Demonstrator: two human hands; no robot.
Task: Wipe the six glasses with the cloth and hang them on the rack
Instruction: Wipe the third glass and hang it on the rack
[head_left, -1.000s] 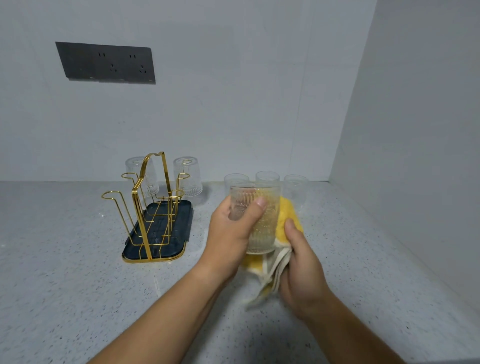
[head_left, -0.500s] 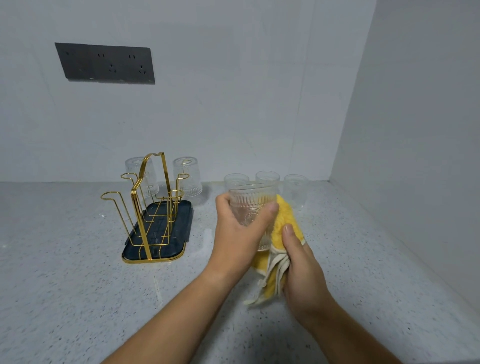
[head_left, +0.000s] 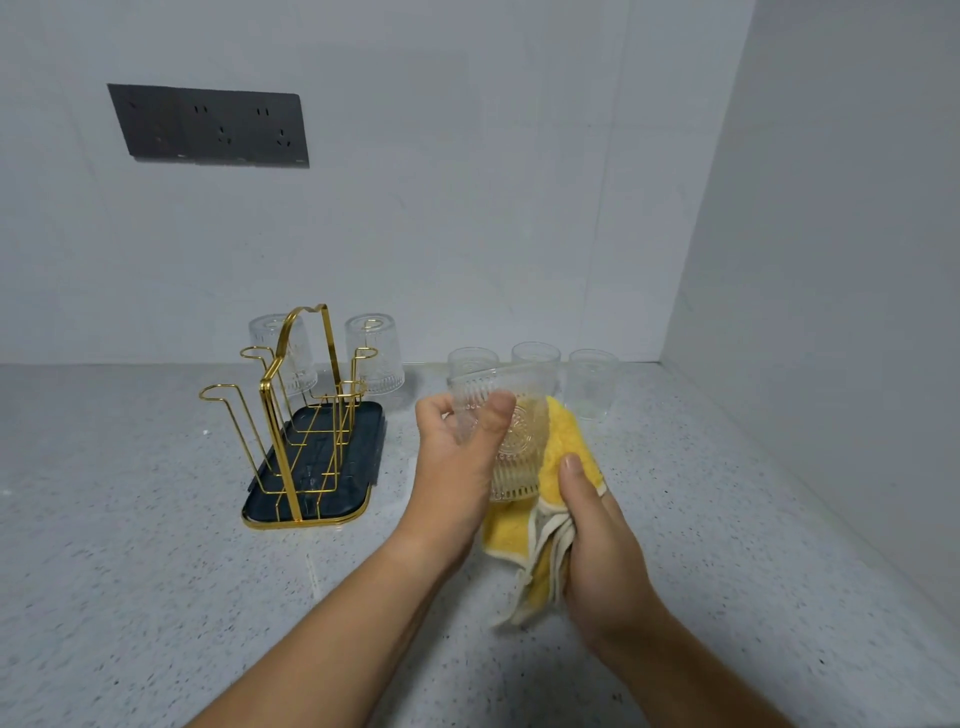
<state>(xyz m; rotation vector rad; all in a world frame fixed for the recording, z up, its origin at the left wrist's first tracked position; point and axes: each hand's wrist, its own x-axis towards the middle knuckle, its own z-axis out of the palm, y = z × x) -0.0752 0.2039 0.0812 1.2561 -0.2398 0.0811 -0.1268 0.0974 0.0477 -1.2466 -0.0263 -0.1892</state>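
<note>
- Head view: left hand (head_left: 457, 467) wraps the ribbed glass (head_left: 514, 447), thumb across the near wall and fingers round the far side. The glass is off the table (head_left: 130, 519), tilted, mouth up.
- Right hand (head_left: 597, 540) grips the bunched yellow cloth (head_left: 569, 436), thumb pressing it onto the glass wall on the side away from the left hand.
- My read: mid-wipe on the outside of the third glass. Two hung glasses (head_left: 375, 353) sit mouth-down on the rack (head_left: 283, 452), off to the left of the left hand. Three standing glasses (head_left: 592, 382) are just beyond both hands.
- Doing it well: rotate the glass with the left hand and keep the cloth hand steady, one full turn. Ribs likely trap water, so press the cloth into the grooves.
- The left palm covers a good patch of wall. Regrip so that patch gets wiped too, or prints stay.
- Inside and base: can't tell if they're done. Push a cloth corner into the mouth, then wipe the base.
- Risk: a ribbed glass in a one-hand grip can slip. Keep the cloth under the base as a catch.
- The standing glasses are close past the knuckles, so keep the wiping stroke short.
- Next: free pegs (head_left: 218, 391) are on the rack's near side, left of the left hand. Invert the glass and lower it over one.
</note>
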